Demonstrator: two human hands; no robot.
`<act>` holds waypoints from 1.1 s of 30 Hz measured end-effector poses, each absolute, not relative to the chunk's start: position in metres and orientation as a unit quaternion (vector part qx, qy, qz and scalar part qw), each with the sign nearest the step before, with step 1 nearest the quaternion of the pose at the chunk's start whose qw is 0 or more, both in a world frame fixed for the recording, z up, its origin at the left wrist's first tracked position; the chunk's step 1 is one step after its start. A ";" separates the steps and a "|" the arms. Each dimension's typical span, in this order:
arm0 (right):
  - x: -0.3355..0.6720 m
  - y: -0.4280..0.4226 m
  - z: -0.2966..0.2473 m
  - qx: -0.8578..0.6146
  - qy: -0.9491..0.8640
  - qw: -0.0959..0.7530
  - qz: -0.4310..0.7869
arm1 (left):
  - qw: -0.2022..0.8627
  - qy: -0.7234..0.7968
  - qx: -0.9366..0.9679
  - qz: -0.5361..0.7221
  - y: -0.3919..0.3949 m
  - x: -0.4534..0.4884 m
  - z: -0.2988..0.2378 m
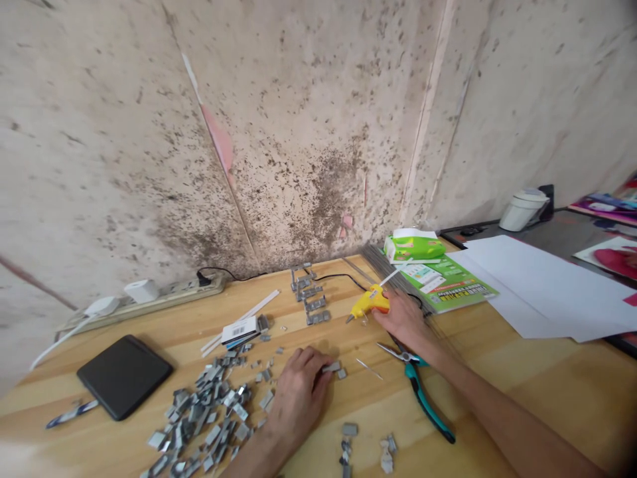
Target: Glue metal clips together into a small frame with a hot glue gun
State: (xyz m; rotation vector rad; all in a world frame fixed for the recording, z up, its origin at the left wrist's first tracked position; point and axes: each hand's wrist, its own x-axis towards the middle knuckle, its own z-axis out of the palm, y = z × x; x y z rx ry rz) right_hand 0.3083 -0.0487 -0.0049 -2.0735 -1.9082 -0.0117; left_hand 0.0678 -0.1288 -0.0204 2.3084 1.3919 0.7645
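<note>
My left hand (300, 386) rests on the wooden table, its fingers closed on a small grey piece (331, 366); a second small grey block (342, 374) is beside it. My right hand (404, 317) is wrapped round the handle of a yellow hot glue gun (367, 302), whose nozzle points left and down; a white glue stick (397, 271) sticks out of its back. Between the hands lies a thin metal pick (369, 368). Teal-handled pliers (417, 382) lie below my right hand with their jaws apart. Left of my left hand spreads a heap of small grey pieces (213, 411).
Several joined grey pieces (314, 304) stand in a row near the wall. A black square pad (124, 376), a power strip (174, 297) and a stack of cards (239, 330) are at left. At right are a green tissue pack (415, 247), white paper (542, 285) and a white cup (522, 210).
</note>
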 end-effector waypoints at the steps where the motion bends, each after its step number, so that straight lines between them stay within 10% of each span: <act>1: 0.307 -0.049 -0.005 -0.727 -0.667 0.165 -0.003 | 0.167 0.489 0.813 0.268 -0.129 0.068 -0.020; 33: 0.309 -0.043 -0.018 -0.748 -0.634 0.185 0.069 | 0.194 0.521 0.776 0.297 -0.134 0.074 -0.023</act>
